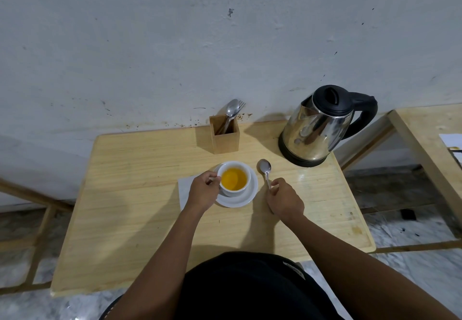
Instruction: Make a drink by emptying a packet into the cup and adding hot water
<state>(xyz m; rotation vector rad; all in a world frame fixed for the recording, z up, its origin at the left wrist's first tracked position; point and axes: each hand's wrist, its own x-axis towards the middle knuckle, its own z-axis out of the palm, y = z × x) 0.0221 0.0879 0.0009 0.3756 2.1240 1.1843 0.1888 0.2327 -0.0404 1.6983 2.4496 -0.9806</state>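
A white cup (pixel 234 167) holding orange-yellow liquid sits on a white saucer (pixel 247 198) near the middle of the wooden table (pixel 140 194). My left hand (pixel 203 191) grips the cup's left side, at its handle. My right hand (pixel 285 201) pinches the handle of a metal spoon (pixel 264 167), whose bowl points away from me, just right of the saucer and low over the table. A white napkin or packet (pixel 184 187) lies partly under my left hand. The steel kettle (pixel 317 126) with a black lid and handle stands at the back right.
A wooden holder (pixel 225 136) with a spoon and fork stands at the back centre, against the grey wall. A second wooden table (pixel 425 139) with papers is at the right. The table's edges drop to a marble floor.
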